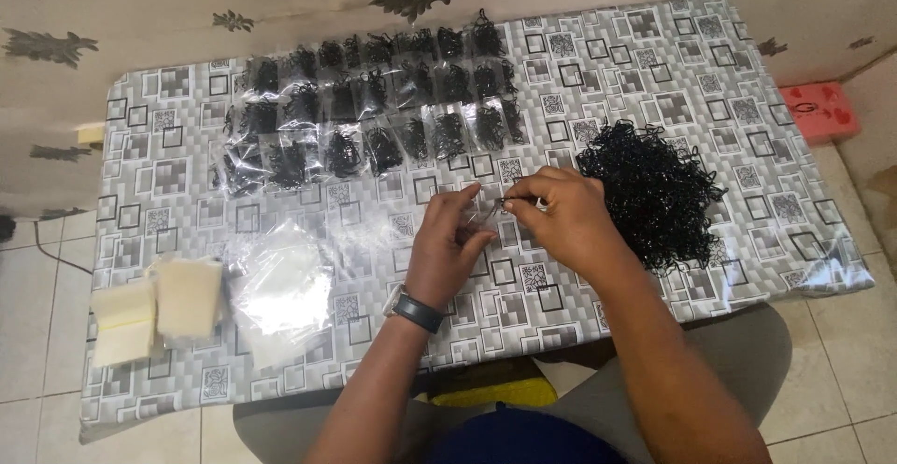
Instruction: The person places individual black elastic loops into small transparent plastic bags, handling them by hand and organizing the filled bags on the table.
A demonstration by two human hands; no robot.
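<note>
My left hand point(448, 244), with a dark watch at the wrist, and my right hand point(561, 216) meet over the middle of the low table point(598, 71). Between their fingertips they pinch a small clear plastic bag point(488, 212) with a few small black elastic bands at its mouth. A big loose heap of black elastic bands point(654, 188) lies just right of my right hand. Rows of filled clear bags of black bands point(374, 99) lie across the far half of the table.
A stack of empty clear bags point(280, 286) lies at the left front, beside cream card pieces point(154, 310). The grey patterned cloth hangs over the table edges. A red box point(818, 109) sits on the tiled floor at the right. My knees are under the near edge.
</note>
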